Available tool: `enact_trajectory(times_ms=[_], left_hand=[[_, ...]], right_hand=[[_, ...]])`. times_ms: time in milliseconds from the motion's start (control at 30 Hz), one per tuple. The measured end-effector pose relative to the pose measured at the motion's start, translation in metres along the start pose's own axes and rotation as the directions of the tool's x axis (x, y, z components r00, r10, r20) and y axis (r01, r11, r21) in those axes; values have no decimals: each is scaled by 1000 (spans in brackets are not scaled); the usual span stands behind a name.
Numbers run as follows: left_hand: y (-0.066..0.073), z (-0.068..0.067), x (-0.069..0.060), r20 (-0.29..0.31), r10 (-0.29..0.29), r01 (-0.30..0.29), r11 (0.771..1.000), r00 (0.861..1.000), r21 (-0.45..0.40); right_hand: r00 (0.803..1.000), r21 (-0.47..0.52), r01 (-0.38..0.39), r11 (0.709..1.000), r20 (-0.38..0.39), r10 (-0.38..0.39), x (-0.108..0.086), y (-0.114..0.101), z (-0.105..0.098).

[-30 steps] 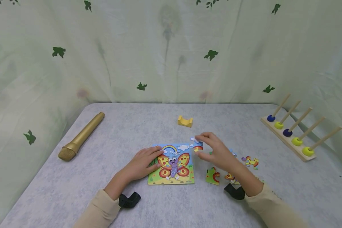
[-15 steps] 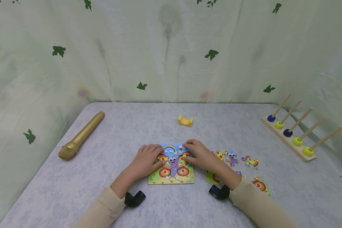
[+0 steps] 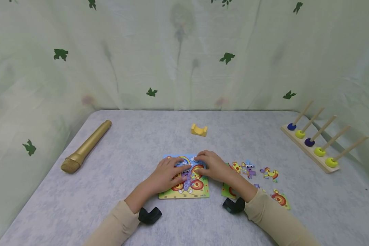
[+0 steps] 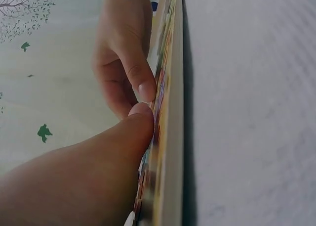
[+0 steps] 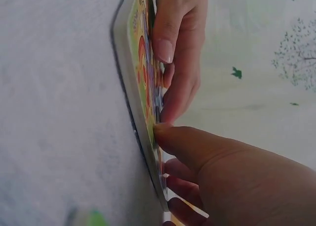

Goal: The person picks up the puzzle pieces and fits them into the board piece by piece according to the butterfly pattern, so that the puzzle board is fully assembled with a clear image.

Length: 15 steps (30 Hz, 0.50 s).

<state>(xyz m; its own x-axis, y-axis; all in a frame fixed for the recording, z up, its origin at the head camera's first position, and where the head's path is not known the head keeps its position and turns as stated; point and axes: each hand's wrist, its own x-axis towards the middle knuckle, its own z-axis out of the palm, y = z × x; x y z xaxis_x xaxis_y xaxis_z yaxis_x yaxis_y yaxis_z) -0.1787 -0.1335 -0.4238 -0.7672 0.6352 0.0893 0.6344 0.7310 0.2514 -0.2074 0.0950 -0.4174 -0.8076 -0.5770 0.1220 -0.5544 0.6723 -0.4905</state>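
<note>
- Head: flat butterfly puzzle board (image 3: 200, 193) at near middle of the grey tabletop (image 3: 135, 143), both hands on it.
- Head: left hand (image 3: 164, 176) across the left half; grip spread, fingers reaching over the printed butterfly.
- Head: right hand (image 3: 213, 166) at upper right of board; thumb and fingers apart, tips down. Can't tell if a piece is pinched.
- Head: loose puzzle pieces right of board, partly behind right forearm: green one (image 3: 228, 190), purple-faced one (image 3: 249, 169), yellow-and-purple one (image 3: 270, 174), red swirl one (image 3: 279, 199).
- Head: gold microphone (image 3: 86, 147) far left, yellow notched block (image 3: 199, 130) beyond board, peg stand (image 3: 302, 144) at right with blue and yellow beads. Leaf-print curtain (image 3: 184, 75) behind.
- Left wrist: board seen edge-on; left thumb (image 4: 142, 119) against its face, right thumb (image 4: 138, 75) coming down just beside it. Gap between them hard to judge.
- Right wrist: board edge-on again; right thumb (image 5: 182, 139) on its face, left hand above. Green blur (image 5: 97, 218) low in frame, unclear what.
</note>
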Motion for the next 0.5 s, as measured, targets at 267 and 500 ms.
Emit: enact_trajectory(times_ms=[267, 500], left_hand=[[3, -4, -1, 18, -4, 4, 1000, 1000, -8], [-3, -11, -14, -7, -74, 74, 995, 997, -62]], right_hand=[[999, 12, 3, 1000, 40, -4, 0, 0, 0], [997, -28, 48, 998, 68, -46, -1, 2, -1]])
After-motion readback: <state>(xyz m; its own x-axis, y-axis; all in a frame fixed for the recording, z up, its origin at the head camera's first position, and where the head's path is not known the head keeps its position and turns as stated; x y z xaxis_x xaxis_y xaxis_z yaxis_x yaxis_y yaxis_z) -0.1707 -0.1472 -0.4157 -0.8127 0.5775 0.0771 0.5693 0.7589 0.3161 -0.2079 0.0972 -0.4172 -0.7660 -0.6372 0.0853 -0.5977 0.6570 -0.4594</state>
